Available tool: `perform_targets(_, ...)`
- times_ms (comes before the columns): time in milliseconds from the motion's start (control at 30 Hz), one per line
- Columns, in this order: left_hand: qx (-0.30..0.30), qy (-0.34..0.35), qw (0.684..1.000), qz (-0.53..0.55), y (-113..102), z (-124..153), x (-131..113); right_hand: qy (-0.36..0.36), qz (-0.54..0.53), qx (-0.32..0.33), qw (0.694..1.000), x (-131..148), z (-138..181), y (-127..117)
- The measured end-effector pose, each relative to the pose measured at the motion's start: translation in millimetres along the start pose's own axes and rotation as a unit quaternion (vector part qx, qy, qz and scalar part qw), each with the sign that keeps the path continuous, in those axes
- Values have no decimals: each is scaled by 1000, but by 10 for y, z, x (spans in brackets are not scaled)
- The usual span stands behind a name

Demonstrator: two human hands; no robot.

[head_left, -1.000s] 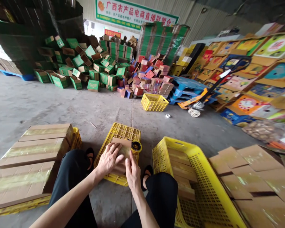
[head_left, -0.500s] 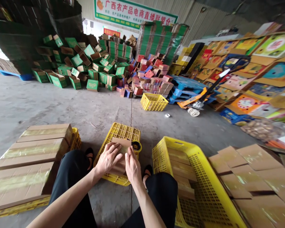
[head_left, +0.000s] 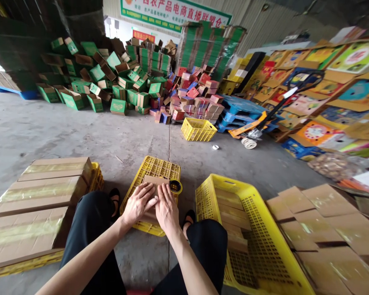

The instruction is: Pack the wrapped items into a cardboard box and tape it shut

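Note:
A small brown cardboard box (head_left: 153, 179) lies on a yellow plastic crate (head_left: 155, 163) between my knees. My left hand (head_left: 139, 203) rests flat on the top of the box, its fingers stretched forward. Close beside it, my right hand (head_left: 166, 209) also lies flat on the box with straight fingers. The two hands nearly meet over the middle and hide most of the box top. At the box's far right corner sits a roll of tape (head_left: 175, 186) with a dark centre.
Taped cartons (head_left: 46, 190) are stacked at my left. A deep yellow crate (head_left: 261, 217) at my right holds several flat boxes, and more cardboard boxes (head_left: 329, 225) lie beyond it. Farther off are a yellow crate (head_left: 198, 130), a pallet jack (head_left: 255, 131) and heaped green boxes (head_left: 118, 105).
My right hand has moved from the box's right edge leftward onto its top, close to the left hand. My left hand stays flat on the box. The view has shifted slightly.

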State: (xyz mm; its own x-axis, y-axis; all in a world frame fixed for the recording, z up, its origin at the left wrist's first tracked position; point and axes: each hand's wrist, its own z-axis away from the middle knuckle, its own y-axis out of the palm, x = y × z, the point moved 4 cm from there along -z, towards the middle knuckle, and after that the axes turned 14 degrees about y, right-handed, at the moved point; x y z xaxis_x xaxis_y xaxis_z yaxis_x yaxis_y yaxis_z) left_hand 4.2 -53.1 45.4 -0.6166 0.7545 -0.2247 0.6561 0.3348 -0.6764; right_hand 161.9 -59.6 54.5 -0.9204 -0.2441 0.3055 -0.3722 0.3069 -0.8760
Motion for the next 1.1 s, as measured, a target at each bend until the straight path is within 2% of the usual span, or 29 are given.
perform_targets(200, 7, 2, 1000, 17, -50, 85, -40, 4, 9, 4, 1000, 20, 68, -90)
perform_targets(533, 27, -15, 999, 18, -61, 40, -46, -21, 4, 13, 1000, 88, 198, -213)
perform_targets(733, 62, -7, 997, 37, -171, 286, -106, 8, 26, -8, 1000, 117, 234, -229)
perform_targets(867, 31, -31, 998, 53, -214, 430, -175, 1, 21, -21, 1000, 145, 244, -231)
perform_targets(1000, -9, -52, 997, 63, -154, 405, -182, -15, -1, -36, 999, 183, 196, -266)
perform_targets(1100, -31, -55, 995, 73, -121, 367, -145, -24, -34, -19, 999, 235, 86, -294)
